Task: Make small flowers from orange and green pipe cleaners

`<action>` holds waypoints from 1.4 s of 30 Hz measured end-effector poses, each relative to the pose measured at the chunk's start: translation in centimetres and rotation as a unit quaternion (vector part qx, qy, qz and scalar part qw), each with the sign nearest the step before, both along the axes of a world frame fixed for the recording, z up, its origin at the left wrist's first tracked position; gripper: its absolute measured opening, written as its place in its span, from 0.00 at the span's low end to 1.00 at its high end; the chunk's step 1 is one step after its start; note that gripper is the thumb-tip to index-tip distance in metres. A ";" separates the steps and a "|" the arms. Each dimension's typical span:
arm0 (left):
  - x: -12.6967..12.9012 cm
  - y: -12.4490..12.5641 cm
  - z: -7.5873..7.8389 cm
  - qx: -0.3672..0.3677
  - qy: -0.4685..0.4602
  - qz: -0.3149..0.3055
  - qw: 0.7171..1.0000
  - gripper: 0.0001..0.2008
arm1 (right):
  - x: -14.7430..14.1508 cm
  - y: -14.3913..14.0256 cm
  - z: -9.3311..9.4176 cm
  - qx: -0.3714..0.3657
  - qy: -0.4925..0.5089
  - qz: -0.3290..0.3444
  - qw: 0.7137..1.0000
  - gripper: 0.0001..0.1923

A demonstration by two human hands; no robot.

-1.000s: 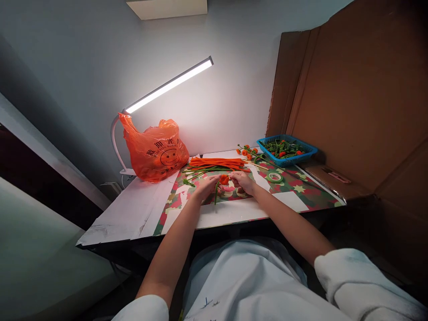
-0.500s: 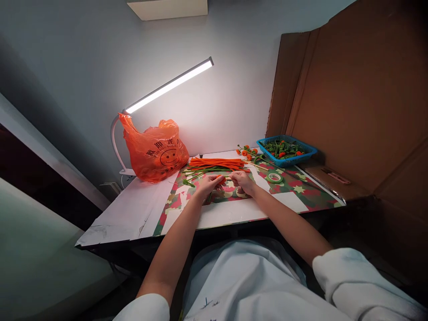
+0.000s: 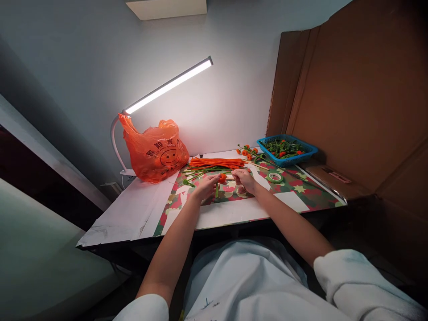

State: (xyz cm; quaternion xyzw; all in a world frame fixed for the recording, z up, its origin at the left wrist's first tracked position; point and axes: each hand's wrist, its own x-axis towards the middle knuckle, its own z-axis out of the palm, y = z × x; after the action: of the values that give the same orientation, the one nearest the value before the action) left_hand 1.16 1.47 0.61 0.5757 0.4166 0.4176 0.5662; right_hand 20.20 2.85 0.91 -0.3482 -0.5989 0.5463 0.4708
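My left hand point(image 3: 207, 188) is closed on a small orange flower point(image 3: 222, 178) made of fuzzy material, whose short green stem hangs down beside the fingers. To its right, my right hand point(image 3: 244, 179) pinches a thin pale stick-like piece point(image 3: 230, 179) that reaches toward the flower; its exact kind is too small to tell. Just beyond both hands lies a bundle of orange pipe cleaners point(image 3: 217, 163), with green ones point(image 3: 203, 170) along its near side. A small green sprig point(image 3: 189, 183) rests left of my left hand. Right of my right hand lies a roll of green tape point(image 3: 274, 178).
An orange plastic bag point(image 3: 155, 151) stands at the back left under a lit desk lamp point(image 3: 169, 86). At the back right are finished-looking orange flowers point(image 3: 248, 152) and a blue basket point(image 3: 312, 150) of green and orange pieces. Cardboard point(image 3: 354, 102) walls the right side.
The orange flower has turned in my left hand, so its head and green stem now show more. My right hand has shifted very slightly to the right, widening the gap.
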 end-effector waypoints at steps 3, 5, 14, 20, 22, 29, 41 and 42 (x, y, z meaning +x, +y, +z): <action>-0.1 -0.3 0.3 -0.028 -0.026 -0.042 0.998 0.29 | 0.0 0.2 -0.1 0.007 0.004 -0.017 1.000 0.19; -0.1 -0.3 0.4 -0.029 -0.025 -0.044 0.998 0.29 | 0.0 0.4 -0.3 0.018 -0.011 -0.019 1.000 0.18; 0.7 -0.2 -0.2 0.111 0.047 -0.012 0.993 0.23 | -0.2 -0.2 -0.9 0.196 -0.186 -0.122 0.955 0.13; 0.8 -0.2 -0.7 0.109 0.072 -0.068 0.989 0.25 | -0.7 0.0 -1.1 0.122 -0.116 -0.018 0.986 0.16; 0.7 0.0 -0.8 0.115 0.098 -0.051 0.987 0.24 | -0.7 0.2 -0.9 0.089 -0.079 -0.009 0.993 0.16; 0.3 0.5 -1.1 0.163 0.154 -0.011 0.974 0.19 | -0.2 -0.1 -0.2 0.149 -0.164 -0.135 0.966 0.12; 0.3 0.7 -1.5 0.249 0.202 0.087 0.943 0.15 | 0.0 -0.6 0.0 0.241 -0.294 -0.142 0.914 0.17; 0.3 0.7 -1.5 0.255 0.208 0.099 0.939 0.16 | 0.0 -0.5 -0.1 0.238 -0.290 -0.140 0.916 0.17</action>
State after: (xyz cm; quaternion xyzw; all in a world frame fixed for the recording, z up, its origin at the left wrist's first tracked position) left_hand 1.43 2.19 -0.86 0.7304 0.4597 0.4347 0.2572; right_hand 20.21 2.33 0.84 -0.4491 -0.7665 0.1913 0.4174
